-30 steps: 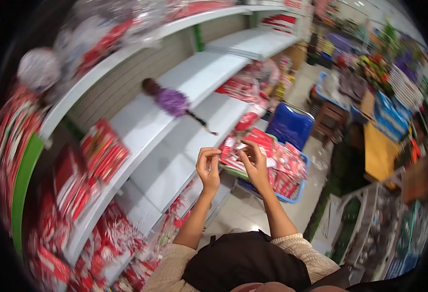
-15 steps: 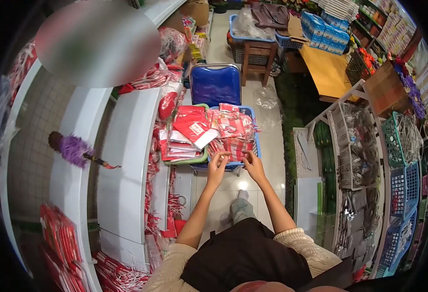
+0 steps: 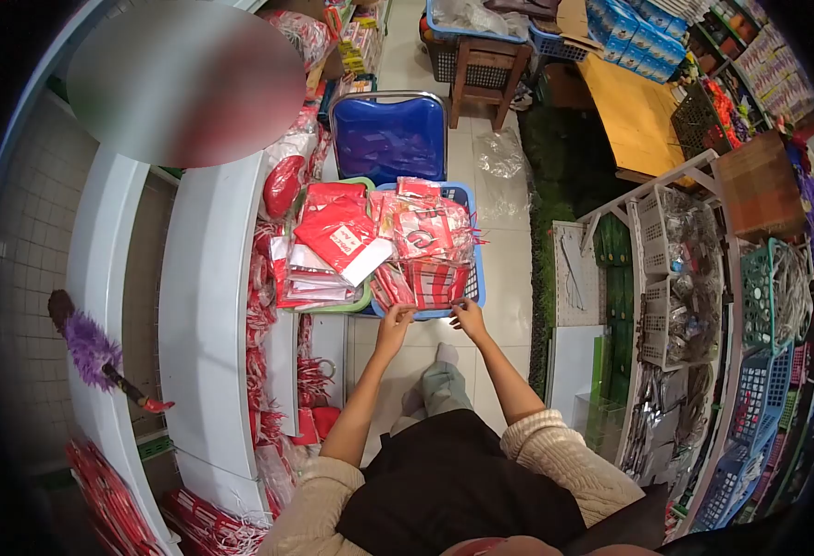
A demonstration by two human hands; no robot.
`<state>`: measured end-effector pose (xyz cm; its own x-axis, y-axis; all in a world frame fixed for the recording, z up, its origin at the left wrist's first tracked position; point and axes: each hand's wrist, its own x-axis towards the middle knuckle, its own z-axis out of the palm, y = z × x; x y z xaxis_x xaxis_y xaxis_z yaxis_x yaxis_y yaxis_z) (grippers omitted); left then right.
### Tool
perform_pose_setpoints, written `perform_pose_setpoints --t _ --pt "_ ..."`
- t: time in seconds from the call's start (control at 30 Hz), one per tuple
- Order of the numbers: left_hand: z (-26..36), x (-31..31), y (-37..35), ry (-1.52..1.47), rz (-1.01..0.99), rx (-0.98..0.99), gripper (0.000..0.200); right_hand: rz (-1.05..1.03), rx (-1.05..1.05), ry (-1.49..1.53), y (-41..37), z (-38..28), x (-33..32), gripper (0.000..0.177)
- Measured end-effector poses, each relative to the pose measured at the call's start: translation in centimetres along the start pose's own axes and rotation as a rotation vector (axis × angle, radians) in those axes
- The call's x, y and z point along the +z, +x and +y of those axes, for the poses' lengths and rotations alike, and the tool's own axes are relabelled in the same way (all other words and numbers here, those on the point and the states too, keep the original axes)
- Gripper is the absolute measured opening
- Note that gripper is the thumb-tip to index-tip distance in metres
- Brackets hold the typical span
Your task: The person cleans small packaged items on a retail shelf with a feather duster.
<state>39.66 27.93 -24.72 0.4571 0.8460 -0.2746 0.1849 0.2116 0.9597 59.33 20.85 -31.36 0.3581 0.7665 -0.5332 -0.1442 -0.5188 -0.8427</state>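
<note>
A blue plastic basket (image 3: 480,287) holds several red-and-white plastic packets (image 3: 422,233). My left hand (image 3: 394,328) is at the near left part of its rim, with the fingers bent against the edge. At the near right corner, my right hand (image 3: 468,318) has its fingers curled over the same rim. Exactly how firmly they grip is too small to make out. Left of this basket, a green basket (image 3: 362,302) carries folded red and white cloth packs (image 3: 334,236). Both baskets stand in front of a blue chair backrest (image 3: 390,139).
White shelves (image 3: 208,278) line the left, with a purple feather duster (image 3: 96,350) and red-white goods. On the right stand a rack of baskets (image 3: 666,278) and a yellow table (image 3: 629,120). A wooden stool (image 3: 487,79) is farther up the aisle, near crumpled clear plastic (image 3: 499,155).
Both hands have come slightly nearer to me, from the packets' front edge to the basket rim, and spread a little apart. My view has tilted down and shifted.
</note>
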Motion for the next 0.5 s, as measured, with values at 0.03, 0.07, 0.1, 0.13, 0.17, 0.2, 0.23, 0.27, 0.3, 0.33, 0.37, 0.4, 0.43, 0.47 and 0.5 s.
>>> perform_pose_setpoints --t 0.03,0.07,0.1,0.13,0.17,0.2,0.23,0.27,0.3,0.33,0.37,0.4,0.43,0.47,0.5 --pt "-0.8 0.0 0.6 0.004 0.006 -0.035 0.025 0.002 0.0 -0.038 0.8 0.3 0.2 0.021" --pt "-1.6 0.0 1.3 0.049 -0.031 -0.058 0.027 0.035 -0.069 -0.103 2.1 1.4 0.6 0.021" --pt "-2.5 0.0 2.0 0.093 -0.069 -0.082 0.029 0.069 -0.137 -0.167 3.3 2.5 1.1 0.021" --pt "-3.4 0.2 2.8 0.136 -0.108 -0.105 0.031 0.102 -0.207 -0.233 4.4 3.4 1.6 0.021" --pt "-4.8 0.5 3.6 0.18 -0.106 -0.076 0.035 0.101 -0.122 -0.25 4.7 2.8 2.0 0.023" --pt "-6.0 0.9 4.4 0.225 -0.105 -0.047 0.038 0.106 -0.125 -0.245 5.2 2.2 2.7 0.027" --pt "-7.2 1.3 4.9 0.271 -0.105 -0.019 0.041 0.112 -0.128 -0.239 6.5 3.4 3.2 0.031" --pt "-7.8 1.7 5.3 0.429 -0.059 0.032 0.042 0.118 -0.132 -0.234 7.0 3.1 3.6 0.035" --pt "-8.4 2.3 5.5 0.587 -0.013 0.084 0.044 0.089 -0.118 -0.216 7.3 2.8 3.8 0.04" --pt "-8.8 2.8 5.7 0.746 0.033 0.136 0.045 0.099 -0.126 -0.221 7.4 2.4 4.2 0.042" --pt "-8.3 3.3 5.9 0.598 -0.026 0.043 0.045 0.108 -0.135 -0.225 7.4 2.1 4.7 0.045" --pt "-7.8 3.6 6.1 0.449 -0.082 -0.046 0.046 0.117 -0.147 -0.229 7.4 1.7 4.9 0.047" --pt "-7.0 3.9 6.2 0.299 -0.136 -0.132 0.046 0.117 -0.131 -0.256 7.2 1.1 5.1 0.05" --pt "-6.2 4.3 6.1 0.255 -0.177 -0.134 0.046 0.116 -0.114 -0.282 6.9 0.3 5.1 0.052" --pt "-5.4 4.6 5.9 0.211 -0.217 -0.135 0.045 0.116 -0.099 -0.307 6.5 -0.6 5.1 0.055"
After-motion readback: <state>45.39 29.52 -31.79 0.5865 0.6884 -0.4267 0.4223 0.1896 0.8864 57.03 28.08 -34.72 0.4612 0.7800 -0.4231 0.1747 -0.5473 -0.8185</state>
